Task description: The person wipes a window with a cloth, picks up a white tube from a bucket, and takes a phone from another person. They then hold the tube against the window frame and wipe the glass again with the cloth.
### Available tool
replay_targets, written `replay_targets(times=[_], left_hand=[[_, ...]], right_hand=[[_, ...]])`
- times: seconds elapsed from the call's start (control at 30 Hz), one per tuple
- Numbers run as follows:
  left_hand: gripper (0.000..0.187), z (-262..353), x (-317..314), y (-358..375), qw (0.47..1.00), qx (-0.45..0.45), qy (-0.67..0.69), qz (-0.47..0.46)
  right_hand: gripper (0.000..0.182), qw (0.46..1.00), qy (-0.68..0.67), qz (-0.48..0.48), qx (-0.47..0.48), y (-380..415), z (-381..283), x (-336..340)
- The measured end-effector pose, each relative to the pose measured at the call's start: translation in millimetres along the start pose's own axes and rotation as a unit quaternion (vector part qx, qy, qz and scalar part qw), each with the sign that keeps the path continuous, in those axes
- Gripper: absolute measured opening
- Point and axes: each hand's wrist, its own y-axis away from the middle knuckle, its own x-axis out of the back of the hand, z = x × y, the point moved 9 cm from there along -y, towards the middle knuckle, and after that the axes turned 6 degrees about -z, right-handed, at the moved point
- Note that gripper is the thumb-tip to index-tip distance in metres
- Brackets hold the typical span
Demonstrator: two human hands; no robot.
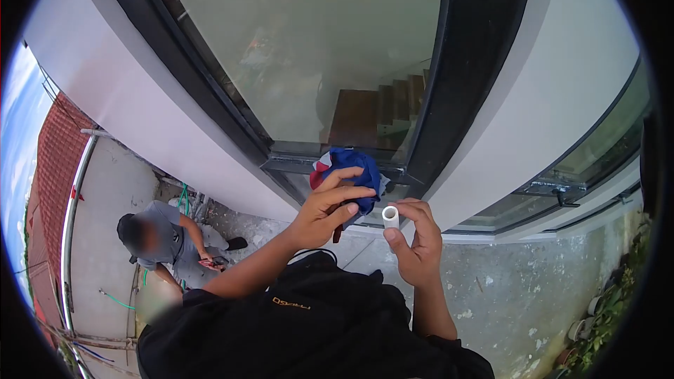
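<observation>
My left hand (pixel 330 209) is closed on a crumpled blue cloth (pixel 342 161) with red and white patches, its fingers lying over the near side. The cloth is against the lower rail of the dark window frame (pixel 288 163). To the right, my right hand (pixel 415 242) pinches a short white pipe (pixel 391 220) between thumb and fingers. The pipe's round open end faces up towards me, and its far end is hidden. Cloth and pipe are a small gap apart.
A large glass pane (pixel 316 49) stands ahead between curved white walls (pixel 512 119). At lower left a person (pixel 172 238) in grey crouches, holding a small red and black object. Concrete floor (pixel 484 295) spreads below. Plants (pixel 621 295) line the right edge; a green hose (pixel 116 300) lies left.
</observation>
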Motion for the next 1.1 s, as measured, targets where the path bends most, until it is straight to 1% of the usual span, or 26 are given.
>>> replay_targets(times=[0.07, 0.1, 0.13, 0.2, 0.3, 0.4, 0.43, 0.47, 0.53, 0.57, 0.67, 0.7, 0.8, 0.83, 0.93, 0.97, 1.07, 1.1], left_hand=[[0.049, -0.7, -1.3, 11.0, 0.983, -0.044, 0.178, -0.016], [0.064, -1.5, 1.3, 17.0, 0.972, -0.035, 0.231, 0.004], [0.073, -3.6, 6.4, 21.8, 0.971, -0.021, 0.238, 0.019], [0.074, 2.0, 23.5, 32.1, 0.991, -0.043, 0.11, 0.065], [0.07, 0.1, 51.5, 42.4, 0.988, -0.041, -0.077, 0.129], [0.063, -16.4, 79.3, 53.3, 0.987, -0.001, -0.047, 0.154], [0.059, -26.3, 86.9, 58.7, 0.985, 0.014, 0.039, 0.167], [0.056, -35.9, 93.7, 64.8, 0.975, 0.027, 0.124, 0.18], [0.05, -53.8, 107.7, 76.5, 0.935, 0.046, 0.287, 0.202], [0.046, -49.7, 114.2, 79.1, 0.924, 0.05, 0.329, 0.187], [0.048, -52.0, 129.8, 79.7, 0.915, 0.009, 0.371, 0.159], [0.05, -48.6, 131.5, 77.5, 0.909, 0.015, 0.371, 0.191], [0.052, -64.5, 141.8, 79.0, 0.883, 0.029, 0.388, 0.264], [0.053, -77.7, 143.4, 80.2, 0.887, 0.03, 0.386, 0.251], [0.053, -80.5, 140.9, 72.7, 0.848, 0.032, 0.47, 0.243], [0.05, -79.4, 144.6, 71.0, 0.859, 0.028, 0.445, 0.251], [0.049, -63.2, 150.7, 56.9, 0.833, -0.026, 0.509, 0.214], [0.05, -58.0, 150.3, 53.2, 0.809, -0.026, 0.55, 0.205]], right_hand=[[0.03, 0.999, 0.01, -0.045, -0.001, -17.1, -10.3, -28.0], [0.032, 0.999, 0.003, -0.032, -0.003, -23.4, -11.1, -38.2], [0.034, 1.0, -0.002, -0.015, 0.0, -29.8, -9.5, -46.8], [0.034, 0.999, -0.035, -0.002, -0.021, -39.8, -4.8, -67.5], [0.033, 0.992, -0.112, -0.002, -0.06, -49.5, 13.4, -100.9], [0.032, 0.98, -0.184, -0.044, -0.069, -59.4, 25.5, -131.7], [0.036, 0.971, -0.219, -0.077, -0.06, -63.7, 25.1, -140.0], [0.039, 0.972, -0.221, -0.055, -0.063, -67.9, 26.7, -141.5], [0.046, 0.972, -0.227, -0.01, -0.064, -78.3, 29.5, -145.9], [0.052, 0.993, -0.101, -0.05, -0.027, -86.0, 28.4, -150.6], [0.052, 0.989, -0.041, -0.141, -0.008, -99.9, 32.2, -180.6], [0.044, 0.983, -0.105, -0.138, -0.06, -100.4, 34.3, -191.9], [0.036, 0.979, -0.025, -0.158, -0.126, -100.9, 47.4, -199.2], [0.028, 0.984, -0.016, -0.142, -0.105, -106.4, 44.7, -199.3], [0.029, 0.995, -0.008, -0.084, -0.054, -109.6, 42.6, -193.6], [0.028, 0.997, 0.024, -0.075, -0.02, -110.6, 39.9, -188.8], [0.024, 0.993, -0.01, -0.075, -0.091, -107.0, 43.7, -170.8], [0.02, 0.99, -0.033, -0.068, -0.12, -103.9, 49.1, -163.5]])
